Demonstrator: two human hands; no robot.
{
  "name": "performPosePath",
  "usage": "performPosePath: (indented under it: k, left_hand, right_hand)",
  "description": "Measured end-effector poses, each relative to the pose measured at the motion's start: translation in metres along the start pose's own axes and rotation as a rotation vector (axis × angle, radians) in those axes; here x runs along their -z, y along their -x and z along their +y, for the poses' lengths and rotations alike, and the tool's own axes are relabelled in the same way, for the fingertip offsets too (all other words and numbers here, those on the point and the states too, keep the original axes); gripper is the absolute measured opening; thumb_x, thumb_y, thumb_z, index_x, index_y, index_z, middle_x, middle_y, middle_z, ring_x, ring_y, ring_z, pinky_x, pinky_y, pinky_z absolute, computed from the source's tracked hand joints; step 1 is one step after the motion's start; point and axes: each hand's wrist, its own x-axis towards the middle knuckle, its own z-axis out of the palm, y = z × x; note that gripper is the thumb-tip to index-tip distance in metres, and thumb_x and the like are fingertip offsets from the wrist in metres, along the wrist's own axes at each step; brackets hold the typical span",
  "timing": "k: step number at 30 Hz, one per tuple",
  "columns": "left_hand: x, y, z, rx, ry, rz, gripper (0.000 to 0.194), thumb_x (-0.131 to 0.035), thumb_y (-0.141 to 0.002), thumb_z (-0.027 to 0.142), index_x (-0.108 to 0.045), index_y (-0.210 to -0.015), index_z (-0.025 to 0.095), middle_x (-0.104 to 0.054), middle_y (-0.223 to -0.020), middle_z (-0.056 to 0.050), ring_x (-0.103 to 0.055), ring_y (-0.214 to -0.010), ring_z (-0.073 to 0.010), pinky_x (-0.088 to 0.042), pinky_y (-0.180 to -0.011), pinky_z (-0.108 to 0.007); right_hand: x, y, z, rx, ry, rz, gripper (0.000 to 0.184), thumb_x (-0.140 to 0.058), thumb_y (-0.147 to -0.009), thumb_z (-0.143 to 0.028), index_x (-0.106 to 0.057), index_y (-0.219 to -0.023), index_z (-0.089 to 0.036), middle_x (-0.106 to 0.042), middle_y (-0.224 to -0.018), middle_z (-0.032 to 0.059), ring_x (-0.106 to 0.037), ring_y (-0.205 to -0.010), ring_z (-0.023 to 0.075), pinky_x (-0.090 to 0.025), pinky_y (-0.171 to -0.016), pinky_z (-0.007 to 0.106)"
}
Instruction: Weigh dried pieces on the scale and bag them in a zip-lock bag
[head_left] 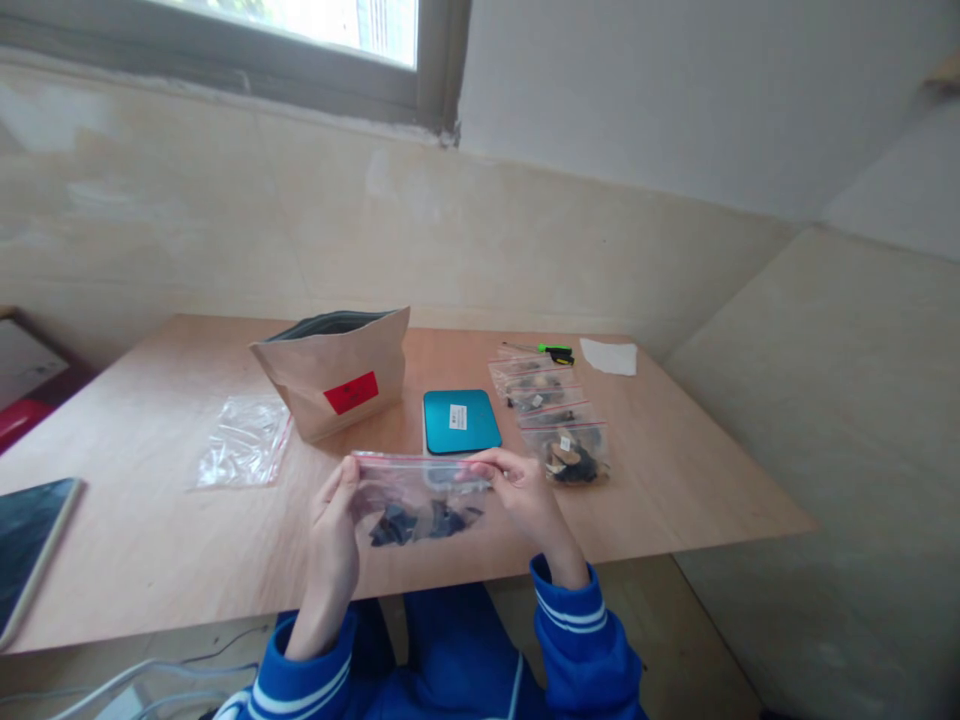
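I hold a clear zip bag [420,500] up in front of me, just above the near edge of the desk [675,480]. My left hand [334,525] pinches the left end of its red seal strip between thumb and fingers, and my right hand [521,490] pinches the right end the same way, so the strip runs taut and level between them. Dark small parts sit in the bottom of the bag, hanging below my fingers.

To do this well, I judge I should keep the strip stretched flat and press along it evenly, so that no gap stays in the middle. I want the parts to hang low, away from the seal, and the bag upright so nothing slides toward the mouth.

Beyond my hands lie a teal case [460,420], a brown paper pouch [337,375] with a red label, a row of filled bags [559,420] and an empty bag [244,440].
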Motion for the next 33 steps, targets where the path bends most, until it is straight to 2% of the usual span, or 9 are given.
performPosePath:
  k: [4, 7, 11, 14, 17, 20, 26, 29, 33]
  left_hand:
    - [-0.011, 0.007, -0.005, 0.154, -0.072, -0.256, 0.048, -0.070, -0.073, 0.058, -0.073, -0.090, 0.014, -0.076, -0.087, -0.010, -0.072, -0.073, -0.0238, -0.059, -0.069, -0.035]
    - [-0.016, 0.009, -0.006, 0.135, -0.193, -0.392, 0.047, -0.066, -0.078, 0.058, -0.075, -0.091, 0.014, -0.077, -0.094, -0.014, -0.073, -0.079, -0.0250, -0.059, -0.079, -0.038]
    - [-0.013, 0.006, -0.004, 0.048, -0.278, -0.382, 0.047, -0.056, -0.085, 0.058, -0.075, -0.090, 0.016, -0.077, -0.093, -0.014, -0.073, -0.080, -0.0245, -0.059, -0.078, -0.037]
    - [-0.006, -0.001, -0.003, 0.002, -0.332, -0.306, 0.049, -0.054, -0.085, 0.060, -0.074, -0.087, 0.016, -0.076, -0.091, -0.014, -0.073, -0.077, -0.0247, -0.059, -0.072, -0.036]
    - [0.003, -0.007, -0.003, -0.066, -0.383, -0.206, 0.051, -0.054, -0.083, 0.064, -0.073, -0.084, 0.016, -0.076, -0.086, -0.013, -0.072, -0.074, -0.0245, -0.058, -0.068, -0.036]
    - [0.010, -0.013, 0.004, -0.206, -0.437, -0.045, 0.050, -0.051, -0.085, 0.064, -0.070, -0.081, 0.017, -0.073, -0.086, -0.010, -0.070, -0.079, -0.0238, -0.056, -0.068, -0.035]
    - [0.005, -0.026, 0.048, -0.708, -0.736, 0.408, 0.032, -0.047, -0.094, 0.036, -0.069, -0.108, 0.017, -0.067, -0.108, -0.010, -0.060, -0.100, -0.0227, -0.047, -0.083, -0.035]
    - [-0.002, -0.039, 0.073, -0.873, -0.775, 0.510, 0.034, -0.051, -0.094, 0.031, -0.067, -0.117, 0.012, -0.063, -0.118, -0.013, -0.055, -0.112, -0.0251, -0.046, -0.086, -0.036]
    - [-0.007, -0.059, 0.098, -0.914, -0.839, 0.471, 0.039, -0.053, -0.095, 0.036, -0.064, -0.121, 0.008, -0.062, -0.120, -0.014, -0.052, -0.118, -0.0264, -0.041, -0.097, -0.041]
  right_hand:
    - [0.029, 0.010, 0.006, -0.142, -0.203, 0.103, 0.038, -0.061, -0.087, -0.054, -0.073, -0.093, -0.019, -0.077, -0.076, 0.0062, -0.073, -0.074, 0.0208, -0.056, -0.072, 0.031]
    - [0.063, 0.018, 0.026, -0.236, -0.174, 0.303, 0.050, -0.063, -0.082, -0.063, -0.071, -0.099, -0.016, -0.074, -0.066, 0.0062, -0.070, -0.062, 0.0205, -0.054, -0.061, 0.029]
    - [0.109, 0.019, 0.073, -0.273, 0.023, 0.652, 0.065, -0.057, -0.078, -0.073, -0.066, -0.100, -0.012, -0.072, -0.068, 0.0114, -0.067, -0.058, 0.0226, -0.052, -0.054, 0.032]
    - [0.126, 0.017, 0.098, -0.235, 0.245, 0.769, 0.068, -0.048, -0.079, -0.075, -0.064, -0.100, -0.012, -0.072, -0.092, 0.0202, -0.069, -0.081, 0.0282, -0.055, -0.073, 0.043]
    - [0.117, 0.021, 0.098, -0.155, 0.508, 0.896, 0.065, -0.044, -0.087, -0.065, -0.060, -0.113, -0.008, -0.064, -0.117, 0.0282, -0.060, -0.111, 0.0344, -0.045, -0.097, 0.054]
    - [0.085, 0.036, 0.083, -0.053, 0.827, 0.949, 0.056, -0.037, -0.096, -0.049, -0.055, -0.123, -0.003, -0.055, -0.129, 0.0310, -0.047, -0.129, 0.0366, -0.035, -0.106, 0.058]
    - [0.031, 0.058, 0.094, -0.200, 0.922, 0.691, 0.066, -0.034, -0.097, -0.053, -0.044, -0.141, -0.004, -0.031, -0.151, 0.0322, -0.034, -0.139, 0.0437, -0.037, -0.102, 0.064]
    - [0.030, 0.048, 0.110, -0.327, 0.909, 0.626, 0.072, -0.029, -0.097, -0.054, -0.037, -0.146, -0.002, -0.025, -0.154, 0.0340, -0.031, -0.141, 0.0460, -0.036, -0.102, 0.067]
    - [0.039, 0.028, 0.112, -0.410, 0.910, 0.548, 0.074, -0.025, -0.097, -0.052, -0.033, -0.149, -0.001, -0.024, -0.157, 0.0308, -0.030, -0.143, 0.0459, -0.032, -0.106, 0.067]
